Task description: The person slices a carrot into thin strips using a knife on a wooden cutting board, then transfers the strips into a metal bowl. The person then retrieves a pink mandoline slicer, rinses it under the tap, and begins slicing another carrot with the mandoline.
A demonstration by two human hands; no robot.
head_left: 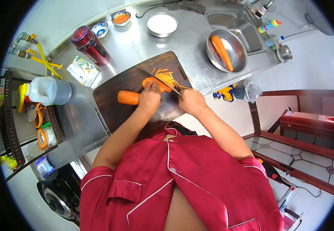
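A dark wooden cutting board (109, 111) lies on the steel counter below me. My left hand (149, 99) presses its fingers down on orange carrot slices (161, 88). My right hand (191, 101) is closed on the handle of a knife (164, 84), whose blade lies across the slices just right of my left fingertips. Thin carrot shreds (165, 76) are heaped beyond the blade. A thick carrot piece (127, 97) rests left of my left hand.
A steel bowl with a whole carrot (221, 52) stands by the sink (242, 23). Small bowls (121, 17), a white-filled bowl (162, 24), a red flask (90, 46), a packet (81, 71) and a jug (51, 91) surround the board. A rack (9, 119) stands left.
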